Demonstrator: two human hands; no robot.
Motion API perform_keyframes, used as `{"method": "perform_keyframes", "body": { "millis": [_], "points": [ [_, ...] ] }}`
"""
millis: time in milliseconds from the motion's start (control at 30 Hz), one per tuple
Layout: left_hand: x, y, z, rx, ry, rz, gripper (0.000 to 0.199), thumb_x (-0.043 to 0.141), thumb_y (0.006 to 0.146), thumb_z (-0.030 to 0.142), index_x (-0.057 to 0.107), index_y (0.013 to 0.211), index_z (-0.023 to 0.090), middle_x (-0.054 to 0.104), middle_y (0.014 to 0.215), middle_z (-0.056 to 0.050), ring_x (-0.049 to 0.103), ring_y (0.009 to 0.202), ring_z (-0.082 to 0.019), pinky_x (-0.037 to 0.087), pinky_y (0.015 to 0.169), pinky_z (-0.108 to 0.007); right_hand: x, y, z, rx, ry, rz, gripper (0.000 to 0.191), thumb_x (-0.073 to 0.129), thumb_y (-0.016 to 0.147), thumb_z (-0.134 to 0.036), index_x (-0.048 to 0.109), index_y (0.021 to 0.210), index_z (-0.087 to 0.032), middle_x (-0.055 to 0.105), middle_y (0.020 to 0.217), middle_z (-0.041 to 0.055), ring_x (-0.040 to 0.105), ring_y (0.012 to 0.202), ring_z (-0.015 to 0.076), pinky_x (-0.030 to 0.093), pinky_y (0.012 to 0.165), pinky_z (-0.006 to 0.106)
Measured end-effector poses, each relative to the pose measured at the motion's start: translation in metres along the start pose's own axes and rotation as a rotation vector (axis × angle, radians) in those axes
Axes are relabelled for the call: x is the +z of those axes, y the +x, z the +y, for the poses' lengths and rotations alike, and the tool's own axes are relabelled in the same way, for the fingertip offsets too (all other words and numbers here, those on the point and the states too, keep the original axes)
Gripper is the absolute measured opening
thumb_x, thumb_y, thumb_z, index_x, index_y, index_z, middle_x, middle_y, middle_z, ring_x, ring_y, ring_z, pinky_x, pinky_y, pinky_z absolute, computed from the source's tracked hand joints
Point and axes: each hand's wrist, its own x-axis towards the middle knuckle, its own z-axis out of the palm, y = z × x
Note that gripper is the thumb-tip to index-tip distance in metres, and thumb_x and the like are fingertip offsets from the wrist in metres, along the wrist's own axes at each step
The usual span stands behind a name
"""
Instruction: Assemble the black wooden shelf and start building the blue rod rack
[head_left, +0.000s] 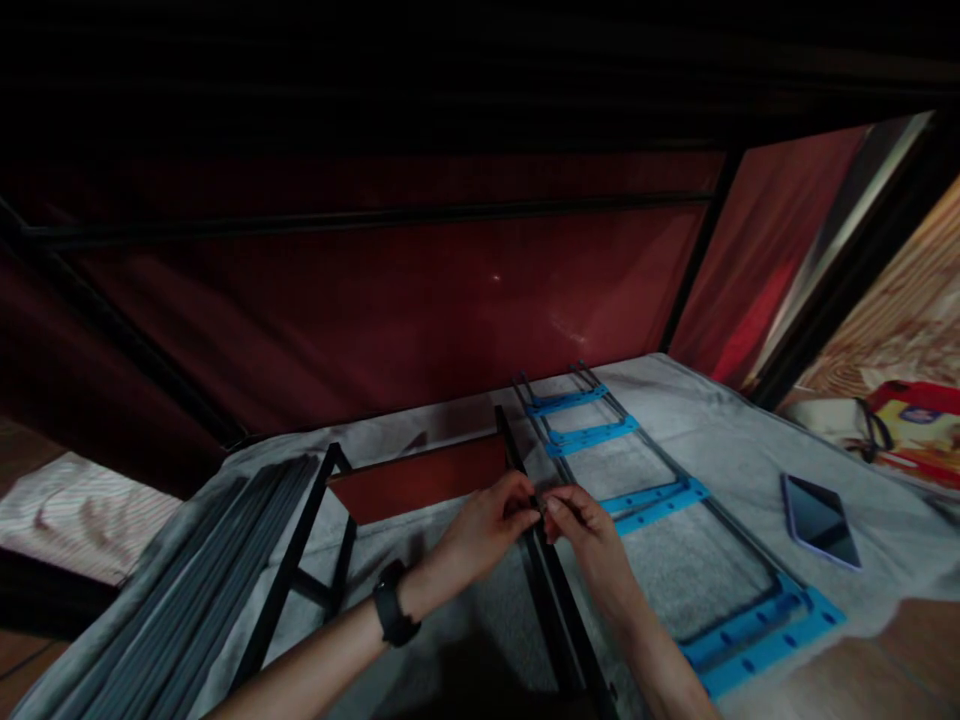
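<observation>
My left hand (501,512), with a black watch (394,603) on its wrist, is pinched at the long black metal bar (551,600) of a frame. Close against it, my right hand (574,515) is pinched on the other side of the same bar. Whatever small piece lies between the fingertips is too dark and small to make out. A reddish-brown panel (420,480) spans between this bar and the black side frame (300,545) on the left.
Blue brackets (652,508) joined by thin grey rods lie right of my hands. A phone (821,520) rests farther right. Grey tubes (217,590) are bundled at the left on a pale cloth (465,600). A dark red covering (420,310) with black poles rises behind.
</observation>
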Motion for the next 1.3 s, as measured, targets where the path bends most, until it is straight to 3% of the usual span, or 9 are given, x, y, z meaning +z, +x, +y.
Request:
{"method": "perform_keyframes", "body": {
  "millis": [67, 167, 300, 400, 500, 633, 867, 1067, 1300],
  "points": [
    [-0.014, 0.015, -0.016, 0.057, 0.145, 0.130, 0.019, 0.057, 0.090, 0.029, 0.060, 0.108, 0.023, 0.071, 0.104, -0.003, 0.066, 0.095, -0.018, 0.049, 0.083, -0.028, -0.013, 0.018, 0.009, 0.005, 0.064, 0.111, 0.032, 0.072, 0.077, -0.051, 0.068, 0.087, -0.021, 0.062, 0.068, -0.0007, 0.057, 0.061, 0.0141, 0.047, 0.059, 0.028],
    [-0.036, 0.045, -0.047, 0.063, 0.429, 0.301, 0.026, 0.054, 0.090, 0.020, 0.061, 0.115, 0.019, 0.067, 0.119, -0.011, 0.061, 0.112, -0.024, 0.045, 0.100, -0.038, -0.025, 0.052, 0.027, -0.007, 0.110, 0.251, 0.038, 0.077, 0.068, -0.054, 0.067, 0.083, -0.020, 0.063, 0.069, 0.0002, 0.057, 0.060, 0.0145, 0.049, 0.058, 0.030],
    [-0.047, 0.082, -0.075, -0.020, 0.596, 0.197, 0.040, 0.055, 0.088, 0.017, 0.058, 0.128, 0.012, 0.062, 0.131, -0.017, 0.056, 0.122, -0.030, 0.042, 0.106, -0.041, -0.018, 0.098, 0.053, -0.021, 0.124, 0.286, 0.044, 0.075, 0.064, -0.057, 0.065, 0.085, -0.019, 0.064, 0.070, 0.0012, 0.059, 0.062, 0.0154, 0.052, 0.058, 0.031],
    [-0.042, 0.100, -0.084, -0.082, 0.538, 0.112, 0.041, 0.054, 0.089, 0.018, 0.059, 0.130, 0.014, 0.060, 0.137, -0.015, 0.054, 0.127, -0.028, 0.037, 0.110, -0.038, -0.002, 0.126, 0.068, -0.008, 0.126, 0.294, 0.043, 0.073, 0.062, -0.057, 0.063, 0.080, -0.019, 0.062, 0.067, 0.0007, 0.058, 0.059, 0.0151, 0.051, 0.055, 0.030],
    [-0.034, 0.113, -0.090, -0.128, 0.465, 0.062, 0.034, 0.054, 0.089, 0.018, 0.065, 0.121, 0.018, 0.067, 0.128, -0.012, 0.061, 0.119, -0.025, 0.043, 0.105, -0.034, 0.013, 0.144, 0.080, -0.011, 0.119, 0.286, 0.037, 0.071, 0.064, -0.054, 0.062, 0.077, -0.020, 0.062, 0.065, 0.0005, 0.057, 0.058, 0.0153, 0.051, 0.054, 0.030],
    [-0.028, 0.123, -0.099, -0.138, 0.425, 0.051, 0.027, 0.053, 0.090, 0.021, 0.069, 0.112, 0.018, 0.073, 0.117, -0.010, 0.066, 0.109, -0.022, 0.048, 0.097, -0.031, 0.026, 0.156, 0.094, -0.017, 0.106, 0.269, 0.028, 0.067, 0.067, -0.048, 0.063, 0.075, -0.021, 0.062, 0.063, 0.0000, 0.059, 0.058, 0.0170, 0.052, 0.055, 0.031],
    [-0.026, 0.123, -0.111, -0.131, 0.376, 0.065, 0.027, 0.053, 0.091, 0.024, 0.068, 0.112, 0.016, 0.072, 0.118, -0.009, 0.066, 0.109, -0.021, 0.049, 0.096, -0.030, 0.030, 0.165, 0.108, -0.026, 0.055, 0.226, 0.027, 0.061, 0.070, -0.046, 0.065, 0.079, -0.022, 0.065, 0.066, 0.0000, 0.062, 0.063, 0.0192, 0.053, 0.062, 0.033],
    [-0.026, 0.117, -0.105, -0.127, 0.372, 0.078, 0.026, 0.054, 0.090, 0.022, 0.070, 0.111, 0.018, 0.073, 0.117, -0.010, 0.066, 0.109, -0.023, 0.048, 0.098, -0.032, 0.038, 0.163, 0.107, -0.076, -0.044, 0.236, 0.023, 0.059, 0.073, -0.043, 0.067, 0.076, -0.021, 0.066, 0.073, 0.0020, 0.062, 0.072, 0.0201, 0.050, 0.072, 0.033],
    [-0.029, 0.113, -0.102, -0.115, 0.375, 0.062, 0.029, 0.055, 0.089, 0.020, 0.071, 0.114, 0.019, 0.072, 0.120, -0.009, 0.066, 0.113, -0.024, 0.046, 0.103, -0.034, 0.041, 0.158, 0.105, -0.103, -0.112, 0.262, 0.026, 0.056, 0.078, -0.047, 0.064, 0.080, -0.022, 0.065, 0.073, 0.0018, 0.061, 0.071, 0.0191, 0.048, 0.070, 0.031]
  ]
}}
